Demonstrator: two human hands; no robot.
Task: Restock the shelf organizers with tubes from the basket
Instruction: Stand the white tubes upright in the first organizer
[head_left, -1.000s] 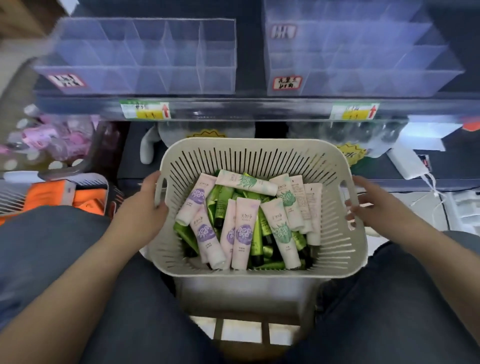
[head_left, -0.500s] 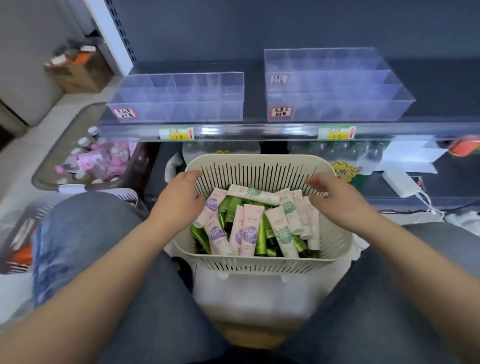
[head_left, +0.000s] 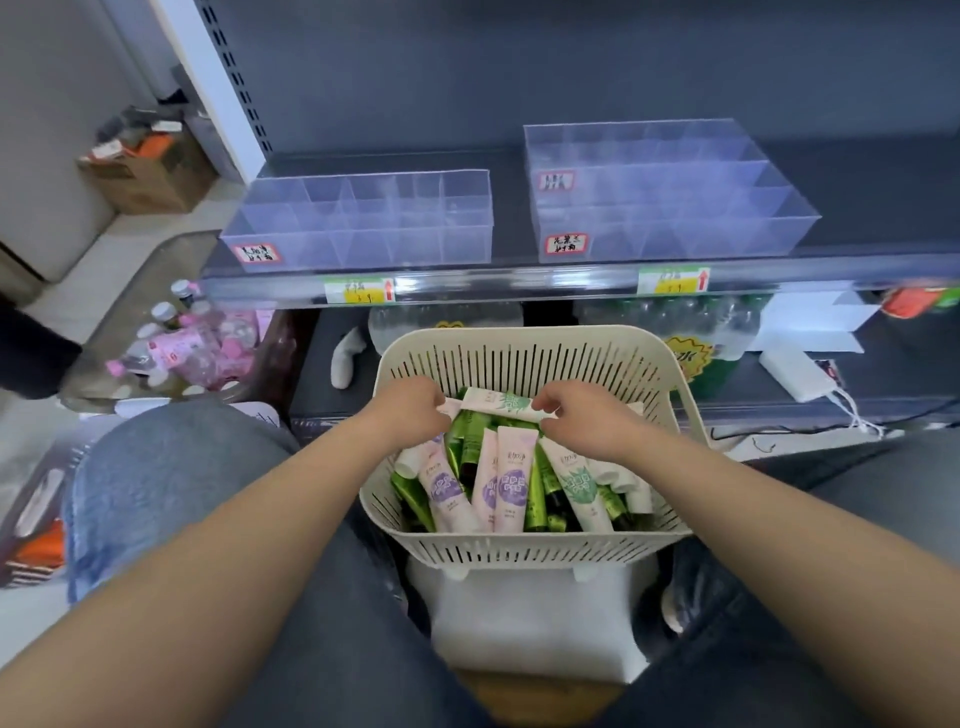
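Two hands are down in the cream basket (head_left: 519, 540), which sits near, between the knees. The left hand (head_left: 410, 410) and right hand (head_left: 576, 415) both have their fingers curled, pinching opposite ends of a green-print tube (head_left: 498, 402) lying crosswise at the far side of the pile. Other pink and green tubes (head_left: 511, 483) are jumbled under it. The left organizer (head_left: 363, 223) and right organizer (head_left: 660, 197) sit on the far shelf (head_left: 519, 283), well apart from the basket.

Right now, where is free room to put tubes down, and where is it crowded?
Free: compartments of the low clear plastic organizer on the left and the tiered clear organizer on the right, plus the dark shelf strip between them. Crowded: the cream slotted basket, full of pink and green tubes.
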